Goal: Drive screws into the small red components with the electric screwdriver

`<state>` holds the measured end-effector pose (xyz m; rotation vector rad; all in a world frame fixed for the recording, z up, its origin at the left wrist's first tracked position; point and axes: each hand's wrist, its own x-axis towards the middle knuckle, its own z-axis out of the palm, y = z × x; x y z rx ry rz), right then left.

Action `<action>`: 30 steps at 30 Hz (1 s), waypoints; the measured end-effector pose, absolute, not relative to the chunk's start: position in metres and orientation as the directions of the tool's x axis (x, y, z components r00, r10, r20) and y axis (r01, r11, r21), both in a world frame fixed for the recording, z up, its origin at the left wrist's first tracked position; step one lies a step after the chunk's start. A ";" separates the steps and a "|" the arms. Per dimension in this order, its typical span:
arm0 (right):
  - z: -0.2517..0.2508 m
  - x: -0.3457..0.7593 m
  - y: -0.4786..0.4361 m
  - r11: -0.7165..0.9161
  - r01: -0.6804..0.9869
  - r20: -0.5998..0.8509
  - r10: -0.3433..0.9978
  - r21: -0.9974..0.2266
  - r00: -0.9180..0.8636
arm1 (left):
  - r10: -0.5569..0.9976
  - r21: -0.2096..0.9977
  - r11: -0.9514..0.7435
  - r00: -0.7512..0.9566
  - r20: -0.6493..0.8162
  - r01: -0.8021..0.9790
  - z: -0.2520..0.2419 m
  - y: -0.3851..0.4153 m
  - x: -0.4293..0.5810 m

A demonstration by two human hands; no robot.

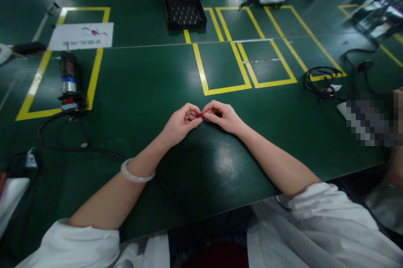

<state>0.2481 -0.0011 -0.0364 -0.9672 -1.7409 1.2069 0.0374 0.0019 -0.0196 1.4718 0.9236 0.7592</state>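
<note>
My left hand [182, 123] and my right hand [224, 116] meet fingertip to fingertip over the green table [151, 79]. Pinched between them is a small red piece [200, 115] with dark bits at its ends, too small to name. The left thumb and index finger close on its left side. On its right side the right thumb and index finger are pressed together; the fingers partly hide the piece.
On the left a black cylindrical tool [69, 77] with a cord lies near a paper label [81, 36]. A black tray [184, 5] sits by a co-worker's hands at the back. A coiled cable [323, 83] and yellow tape outlines [228, 89] are on the table.
</note>
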 end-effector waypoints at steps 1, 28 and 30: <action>-0.037 0.248 -0.001 0.264 0.146 0.188 0.899 -0.953 -0.396 | 0.881 0.993 -0.011 0.471 -0.047 0.119 -0.020 0.002 0.037; -0.041 0.248 0.001 0.364 0.161 0.280 0.879 -0.917 -0.387 | 0.906 0.995 0.039 0.416 -0.074 0.091 -0.014 0.002 0.038; -0.041 0.248 0.001 0.366 0.167 0.279 0.877 -0.916 -0.392 | 0.908 0.995 0.036 0.412 -0.072 0.094 -0.014 0.002 0.039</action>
